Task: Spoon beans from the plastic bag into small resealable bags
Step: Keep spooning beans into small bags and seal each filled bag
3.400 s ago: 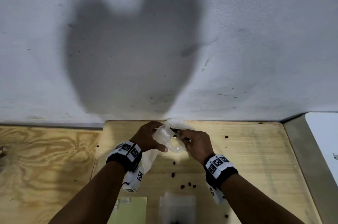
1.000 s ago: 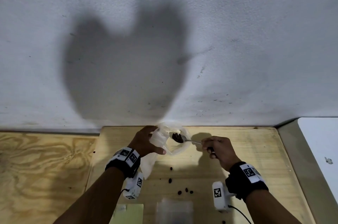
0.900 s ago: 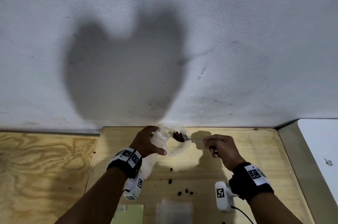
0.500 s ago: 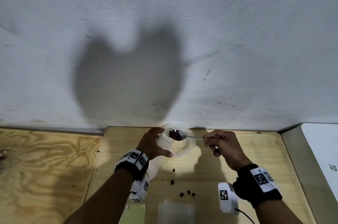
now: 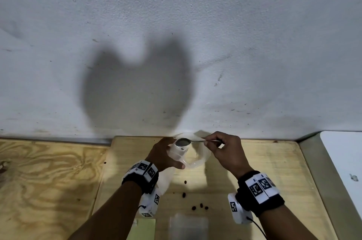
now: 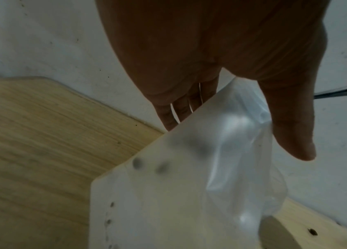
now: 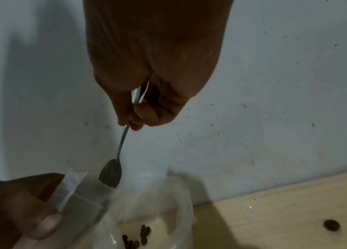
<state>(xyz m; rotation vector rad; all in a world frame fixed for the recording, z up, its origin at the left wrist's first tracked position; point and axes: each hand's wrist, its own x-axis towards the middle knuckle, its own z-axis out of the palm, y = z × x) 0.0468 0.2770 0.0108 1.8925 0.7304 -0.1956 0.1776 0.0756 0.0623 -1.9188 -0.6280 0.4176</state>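
My left hand (image 5: 165,153) grips a small clear resealable bag (image 5: 179,152) by its upper part, thumb in front, fingers behind; blurred dark beans (image 6: 136,163) show through its wall (image 6: 168,193). My right hand (image 5: 225,148) pinches the handle of a metal spoon (image 5: 183,141). Its bowl (image 7: 110,175) is tilted at the small bag's mouth (image 7: 78,190) and looks empty. Just behind and to the right, the larger plastic bag (image 5: 201,158) sits open on the table near the wall, with several beans (image 7: 141,235) inside.
Loose beans (image 5: 184,194) lie scattered on the light wooden board (image 5: 264,171) below my hands. A stack of empty small bags (image 5: 188,228) and a green pad (image 5: 146,228) lie at the near edge. The white wall (image 5: 176,43) rises directly behind.
Half a second ago the spoon carried dark beans beside the small bag's mouth; now its bowl is tipped and shows bare metal. The right hand has risen slightly.
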